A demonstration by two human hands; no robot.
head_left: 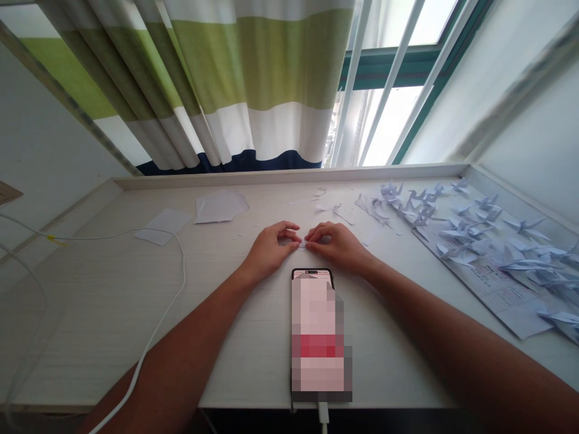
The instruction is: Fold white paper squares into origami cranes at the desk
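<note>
In the head view, a small piece of white paper point(303, 244) is pinched between the fingertips of the left hand point(275, 244) and the right hand point(335, 243), the grip of each kept narrow on it. The paper is placed midway between the hands, just beyond the phone point(316, 325); whether the surface point(253, 361) is touched by it cannot be told. To the right, folded paper cranes point(473, 231) are gathered, some of them laid on a printed sheet point(493, 280).
</note>
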